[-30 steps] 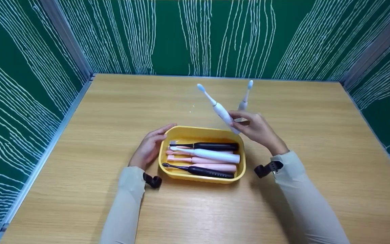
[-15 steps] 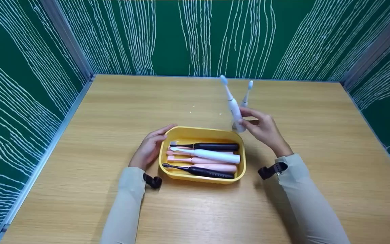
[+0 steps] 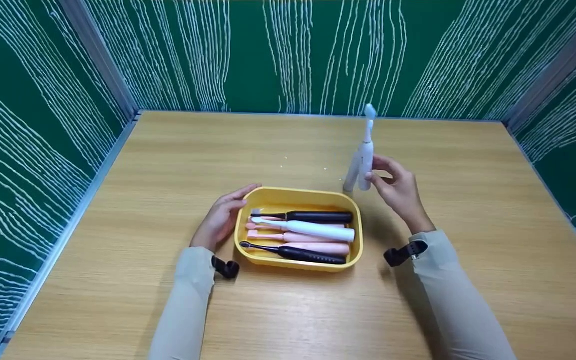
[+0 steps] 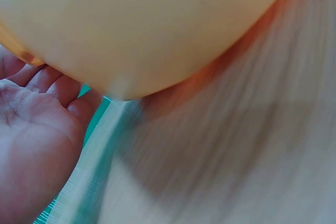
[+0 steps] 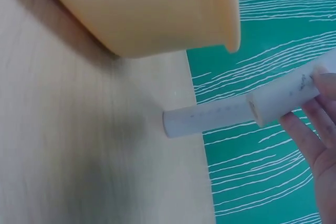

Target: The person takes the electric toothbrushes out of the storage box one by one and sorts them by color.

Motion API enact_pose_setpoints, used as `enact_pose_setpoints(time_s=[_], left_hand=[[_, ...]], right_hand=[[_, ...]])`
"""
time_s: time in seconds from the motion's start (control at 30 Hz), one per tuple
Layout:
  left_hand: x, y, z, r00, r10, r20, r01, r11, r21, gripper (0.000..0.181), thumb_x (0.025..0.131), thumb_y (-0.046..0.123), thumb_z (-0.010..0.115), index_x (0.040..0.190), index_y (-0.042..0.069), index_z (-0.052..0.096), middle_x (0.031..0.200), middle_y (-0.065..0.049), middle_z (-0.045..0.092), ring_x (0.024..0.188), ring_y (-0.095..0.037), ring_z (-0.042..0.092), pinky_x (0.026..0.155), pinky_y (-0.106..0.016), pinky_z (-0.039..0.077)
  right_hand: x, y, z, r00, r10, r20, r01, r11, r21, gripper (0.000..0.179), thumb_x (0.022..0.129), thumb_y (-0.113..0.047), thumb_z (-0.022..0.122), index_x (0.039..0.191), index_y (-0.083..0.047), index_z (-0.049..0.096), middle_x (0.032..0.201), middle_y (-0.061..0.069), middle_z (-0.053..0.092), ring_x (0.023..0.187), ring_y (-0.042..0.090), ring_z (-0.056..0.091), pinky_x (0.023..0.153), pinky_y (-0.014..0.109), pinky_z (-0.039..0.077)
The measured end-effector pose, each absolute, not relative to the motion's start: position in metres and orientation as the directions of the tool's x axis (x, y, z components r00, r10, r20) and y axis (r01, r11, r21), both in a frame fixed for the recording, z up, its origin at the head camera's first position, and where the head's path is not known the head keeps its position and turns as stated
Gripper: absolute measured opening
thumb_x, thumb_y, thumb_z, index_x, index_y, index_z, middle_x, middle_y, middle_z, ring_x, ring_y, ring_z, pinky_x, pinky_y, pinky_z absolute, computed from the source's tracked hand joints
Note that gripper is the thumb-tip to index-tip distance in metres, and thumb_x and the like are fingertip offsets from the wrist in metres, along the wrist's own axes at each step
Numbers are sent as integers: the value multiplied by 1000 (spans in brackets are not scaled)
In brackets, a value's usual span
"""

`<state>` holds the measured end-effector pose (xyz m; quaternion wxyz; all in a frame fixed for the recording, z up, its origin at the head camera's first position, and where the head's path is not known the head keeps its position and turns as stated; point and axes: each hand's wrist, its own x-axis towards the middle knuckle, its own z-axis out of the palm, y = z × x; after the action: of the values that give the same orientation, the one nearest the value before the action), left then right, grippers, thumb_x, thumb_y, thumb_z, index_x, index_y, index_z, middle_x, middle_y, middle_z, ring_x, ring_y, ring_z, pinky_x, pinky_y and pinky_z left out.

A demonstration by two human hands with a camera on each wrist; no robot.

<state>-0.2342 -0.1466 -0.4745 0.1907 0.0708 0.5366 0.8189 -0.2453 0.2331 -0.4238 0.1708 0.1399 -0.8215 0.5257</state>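
My right hand (image 3: 399, 192) pinches a white electric toothbrush (image 3: 366, 167) by its handle, bristle head up. Just beside it a second white electric toothbrush (image 3: 352, 172) stands upright on the table; the two overlap in the head view. In the right wrist view the held toothbrush (image 5: 286, 95) has its base off the table, in front of the standing toothbrush (image 5: 205, 118). My left hand (image 3: 219, 220) holds the left end of a yellow basket (image 3: 298, 193), fingers round its back corner; their tips are hidden in the left wrist view.
Inside the basket lie a black toothbrush (image 3: 320, 216), a white toothbrush (image 3: 320, 230), pink toothbrushes (image 3: 318, 247) and another black toothbrush (image 3: 313, 254). Small white specks (image 3: 283, 162) dot the wooden table (image 3: 193, 145). Green walls (image 3: 253, 55) with white lines enclose its back and sides.
My right hand has moved right with the white toothbrush, from over the basket's back right corner to beside the standing one. The toothbrush has turned from leaning left to upright. The left hand stays put.
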Motion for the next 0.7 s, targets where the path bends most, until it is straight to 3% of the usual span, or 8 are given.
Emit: enact_pose_setpoints(time_s=[0.43, 0.7], left_hand=[[-235, -147, -476, -912, 400, -86, -242, -359, 901, 47, 97, 2, 36, 144, 0, 39, 154, -11, 37, 138, -24, 40, 114, -33, 36], [-235, -147, -478, -913, 401, -80, -235, -357, 904, 47, 98, 2, 35, 144, 0, 41, 152, -12, 39, 135, -21, 45, 112, -32, 38]], right_hand=[[-253, 235, -440, -892, 51, 450, -409, 333, -849, 41, 86, 8, 63, 126, 8, 54, 112, 23, 63, 99, 0, 60, 76, 11, 54], [-259, 236, -447, -912, 48, 407, -370, 328, -869, 42, 88, 8, 60, 129, 8, 51, 113, 23, 62, 98, 1, 58, 79, 9, 52]])
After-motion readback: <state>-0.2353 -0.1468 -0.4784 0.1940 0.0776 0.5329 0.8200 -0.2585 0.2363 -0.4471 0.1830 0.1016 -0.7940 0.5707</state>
